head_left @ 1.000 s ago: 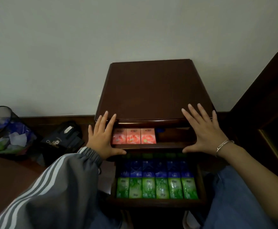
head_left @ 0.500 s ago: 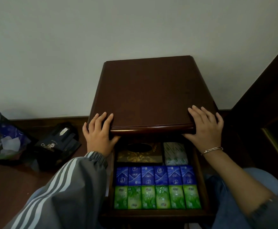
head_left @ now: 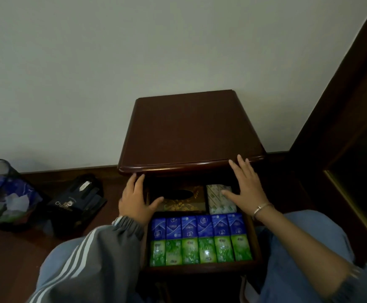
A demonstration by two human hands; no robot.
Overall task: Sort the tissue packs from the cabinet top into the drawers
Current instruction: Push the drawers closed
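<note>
P: Grip check, both hands?
R: Both spread flat, nothing held. Left hand (head_left: 135, 200): fingers straight, tips up under the front lip of the cabinet top (head_left: 191, 132). Thumb splayed right, over the corner of a brown tissue box (head_left: 184, 204). Contact with the wood: cannot tell.
P: Right?
R: Right hand (head_left: 247, 189): fingers straight, slightly fanned, tips at the lip's front edge. Thumb reaches left across a white-green pack (head_left: 215, 204). Bracelet (head_left: 262, 208) on that wrist; grey striped sleeve (head_left: 103, 248) on the left arm.
P: Tissue packs, location?
R: All seen lie in the open drawer (head_left: 200, 269). Back: box on the left, white-green pack on the right. Middle: six blue packs (head_left: 197, 226) side by side. Front: six green packs (head_left: 200, 250), touching the blue row.
P: Surroundings?
R: Floor to the left: mesh bin (head_left: 3, 193) with wrappers inside, black bag (head_left: 77, 202) just beside it.
</note>
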